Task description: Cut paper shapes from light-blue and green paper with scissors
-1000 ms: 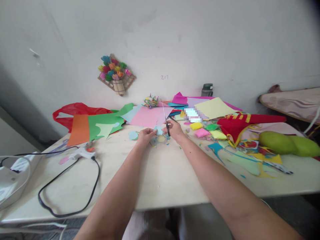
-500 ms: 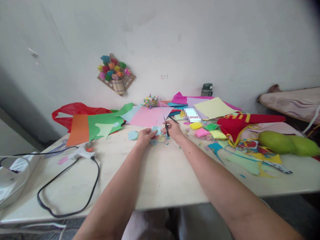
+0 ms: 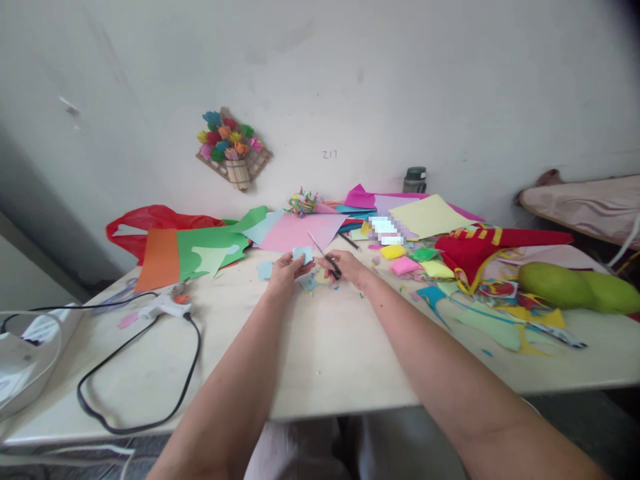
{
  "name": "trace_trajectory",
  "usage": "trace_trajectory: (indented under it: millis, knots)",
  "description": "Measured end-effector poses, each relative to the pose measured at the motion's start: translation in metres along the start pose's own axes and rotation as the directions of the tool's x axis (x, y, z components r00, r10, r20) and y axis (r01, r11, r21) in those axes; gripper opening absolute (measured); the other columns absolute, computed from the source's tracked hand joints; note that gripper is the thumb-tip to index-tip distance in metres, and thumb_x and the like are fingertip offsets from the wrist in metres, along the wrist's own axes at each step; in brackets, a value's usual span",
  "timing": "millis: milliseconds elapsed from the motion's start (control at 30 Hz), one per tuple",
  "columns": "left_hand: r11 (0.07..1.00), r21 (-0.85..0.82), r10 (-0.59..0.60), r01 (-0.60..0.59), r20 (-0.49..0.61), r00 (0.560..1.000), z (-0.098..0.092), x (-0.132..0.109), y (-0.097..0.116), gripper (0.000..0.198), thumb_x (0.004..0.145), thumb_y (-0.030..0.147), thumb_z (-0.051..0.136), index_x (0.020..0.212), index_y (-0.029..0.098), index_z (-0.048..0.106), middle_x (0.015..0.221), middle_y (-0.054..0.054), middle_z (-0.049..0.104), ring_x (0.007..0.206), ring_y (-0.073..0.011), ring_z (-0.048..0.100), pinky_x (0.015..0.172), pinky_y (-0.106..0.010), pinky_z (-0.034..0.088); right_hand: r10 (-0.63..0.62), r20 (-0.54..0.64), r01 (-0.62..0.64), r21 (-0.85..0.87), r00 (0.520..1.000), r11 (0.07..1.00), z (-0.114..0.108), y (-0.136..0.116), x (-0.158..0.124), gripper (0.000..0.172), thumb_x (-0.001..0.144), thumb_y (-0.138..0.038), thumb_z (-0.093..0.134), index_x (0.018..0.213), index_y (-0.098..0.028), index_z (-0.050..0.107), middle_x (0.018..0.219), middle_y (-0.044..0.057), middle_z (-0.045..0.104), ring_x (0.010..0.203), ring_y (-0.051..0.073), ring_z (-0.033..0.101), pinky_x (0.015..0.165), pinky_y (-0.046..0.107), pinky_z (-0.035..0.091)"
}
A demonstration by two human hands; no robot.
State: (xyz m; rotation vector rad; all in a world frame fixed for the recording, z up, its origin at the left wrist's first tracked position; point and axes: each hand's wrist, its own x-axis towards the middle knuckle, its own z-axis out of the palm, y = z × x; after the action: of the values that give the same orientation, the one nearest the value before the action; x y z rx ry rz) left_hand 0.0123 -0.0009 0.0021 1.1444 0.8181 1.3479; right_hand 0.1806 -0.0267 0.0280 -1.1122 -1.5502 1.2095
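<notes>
Pale blue paper (image 3: 302, 254) in the left hand (image 3: 286, 272), scissors (image 3: 333, 265) in the right hand (image 3: 349, 265)

I have the left hand's grip closed to a pinch, thumb and fingers on the pale blue paper, just above the counter (image 3: 320, 347); its lower edge is hidden behind the fingers. The right hand's grip is curled round the black handles of the scissors; I can't make out how the fingers sit in the loops, nor whether the blades are parted; their tips point up and away, in front of a pink sheet (image 3: 290, 233). Another pale blue piece (image 3: 265, 270) lies beside the left hand, partly covered by it; the paper scraps (image 3: 309, 281) between the hands are too small to tell apart. A pixelated patch (image 3: 386, 230) masks whatever lies beyond the right hand; papers hide the base of the bottle (image 3: 415, 179); at the left edge the white power strip (image 3: 47, 327) is cut off; the green fruit (image 3: 555, 285) runs up to the right edge; below, the counter's edge hides most of the lap.
</notes>
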Motion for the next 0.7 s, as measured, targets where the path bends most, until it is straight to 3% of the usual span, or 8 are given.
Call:
trace_trajectory:
  millis: [133, 267, 700]
  knots:
    - [0.999, -0.04, -0.02, 0.02, 0.016, 1.0, -0.0001, -0.0014, 0.002, 0.027, 0.062, 0.029, 0.072, 0.081, 0.014, 0.06, 0.075, -0.006, 0.069, 0.064, -0.0142, 0.065, 0.065, -0.025, 0.051, 0.02, 0.084, -0.016, -0.04, 0.996, 0.999, -0.0029, 0.0003, -0.0012, 0.034, 0.069, -0.045, 0.066, 0.074, -0.014, 0.053, 0.055, 0.0, 0.06, 0.036, 0.006, 0.049, 0.03, 0.015, 0.025]
    - [0.998, -0.063, -0.03, 0.029, -0.01, 1.0, 0.0005, -0.0024, 0.003, 0.025, 0.062, 0.026, 0.072, 0.08, 0.013, 0.061, 0.075, -0.005, 0.069, 0.063, -0.0139, 0.065, 0.064, -0.024, 0.052, 0.004, 0.146, 0.002, -0.047, 0.989, 0.999, -0.0041, 0.0037, 0.0001, 0.036, 0.069, -0.049, 0.064, 0.073, -0.014, 0.053, 0.057, 0.0, 0.06, 0.037, 0.006, 0.05, 0.03, 0.015, 0.026]
    - [0.987, -0.156, -0.035, 0.037, 0.017, 0.999, 0.0033, -0.0053, 0.0059, 0.017, 0.066, 0.02, 0.069, 0.077, 0.013, 0.058, 0.073, -0.006, 0.069, 0.075, -0.0191, 0.067, 0.078, -0.033, 0.051, 0.035, 0.166, -0.025, -0.062, 0.986, 0.998, -0.0015, 0.0059, 0.0, 0.031, 0.072, -0.044, 0.061, 0.073, -0.015, 0.051, 0.052, -0.003, 0.055, 0.035, 0.005, 0.048, 0.029, 0.014, 0.024]
